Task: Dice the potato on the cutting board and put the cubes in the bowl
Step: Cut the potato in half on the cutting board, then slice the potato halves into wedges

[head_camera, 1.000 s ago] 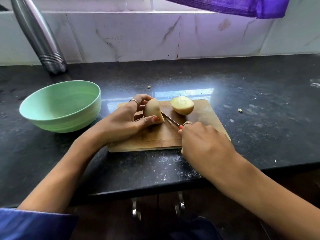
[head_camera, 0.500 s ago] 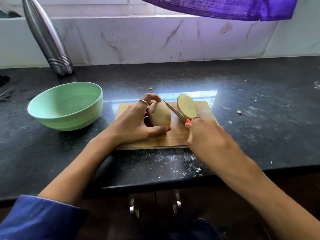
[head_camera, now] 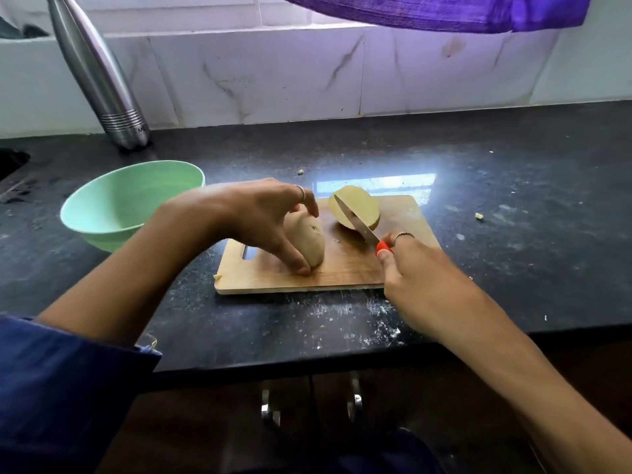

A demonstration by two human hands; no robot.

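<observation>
Two potato halves lie on the wooden cutting board (head_camera: 345, 271). My left hand (head_camera: 260, 220) holds the near half (head_camera: 309, 242) from above, thumb at its front and fingers over its back, skin side up. The far half (head_camera: 362, 206) stands at the board's back with its pale cut face towards me. My right hand (head_camera: 420, 275) grips the red handle of a small knife (head_camera: 357, 218), whose blade points up and left across the far half. The green bowl (head_camera: 113, 213) stands left of the board, with nothing in it.
A steel bottle (head_camera: 102, 83) leans against the tiled wall at the back left. Small potato scraps (head_camera: 479, 216) and white smears dot the black counter. The counter's front edge (head_camera: 307, 364) runs just below the board. A purple cloth (head_camera: 444, 12) hangs overhead.
My left hand has turned the near half and set it skin side up on the board. The knife has lifted from between the halves and now lies across the far half.
</observation>
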